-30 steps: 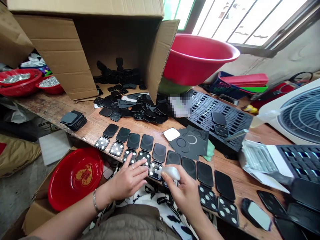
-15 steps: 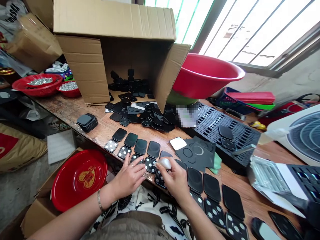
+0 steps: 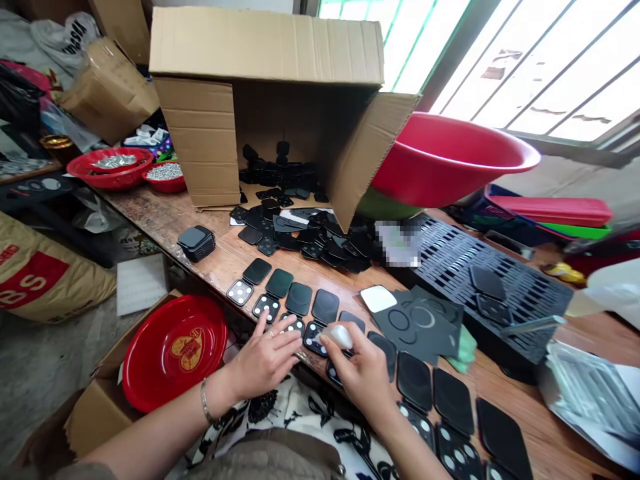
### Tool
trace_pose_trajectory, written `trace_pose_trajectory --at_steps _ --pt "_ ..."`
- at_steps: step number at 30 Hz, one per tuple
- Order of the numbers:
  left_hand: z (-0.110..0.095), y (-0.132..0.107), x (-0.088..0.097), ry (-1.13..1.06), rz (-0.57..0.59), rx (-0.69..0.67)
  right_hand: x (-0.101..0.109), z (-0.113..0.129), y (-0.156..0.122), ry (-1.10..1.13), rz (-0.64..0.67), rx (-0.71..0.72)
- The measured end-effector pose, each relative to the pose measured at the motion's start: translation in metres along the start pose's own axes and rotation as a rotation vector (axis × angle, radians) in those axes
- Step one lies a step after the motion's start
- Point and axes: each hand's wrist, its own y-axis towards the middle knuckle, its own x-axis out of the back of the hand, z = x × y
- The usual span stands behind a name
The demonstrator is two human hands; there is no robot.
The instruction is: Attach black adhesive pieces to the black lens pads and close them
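A row of unfolded black square cases runs along the table's front edge, their lower halves dotted with round white spots. My left hand [image 3: 267,360] lies palm down with its fingers stretched out, the fingertips on or just over a dotted case half [image 3: 293,325]. My right hand [image 3: 364,372] is closed on a small whitish squeeze bottle [image 3: 339,335], partly hidden by the fingers. The bottle's tip end is at the neighbouring dotted half [image 3: 315,339]. Above that half lies its plain black lid half [image 3: 325,307]. Further cases are partly covered by my right hand and forearm.
A cardboard box [image 3: 195,143] stands open behind a heap of black pieces [image 3: 320,243]. Stacked black cases [image 3: 197,243] sit at left. A red basin [image 3: 145,373] is below the table edge. At right are dark sheets [image 3: 425,320] and a black slotted crate [image 3: 450,260].
The view has swung slightly left, so everything sits further right. My right hand and the bottle stay over the same dotted case half. My left hand remains spread beside it.
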Motion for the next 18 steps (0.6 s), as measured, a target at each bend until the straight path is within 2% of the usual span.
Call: trace_pose_trajectory --at_steps 4,9,14,18 --pt "0.013 -0.010 0.010 0.025 -0.103 0.059 -0.013 0.003 0.007 0.102 -0.009 -0.033" --pt "0.018 -0.015 0.010 0.035 -0.064 0.073 -0.027 0.006 0.009 0.110 0.076 -0.012" --pt "0.017 -0.017 0.008 0.019 -0.066 0.083 -0.029 0.005 0.021 0.060 0.064 0.029" --pt "0.018 -0.017 0.009 0.017 -0.048 0.088 -0.039 0.009 0.031 0.056 0.069 0.034"
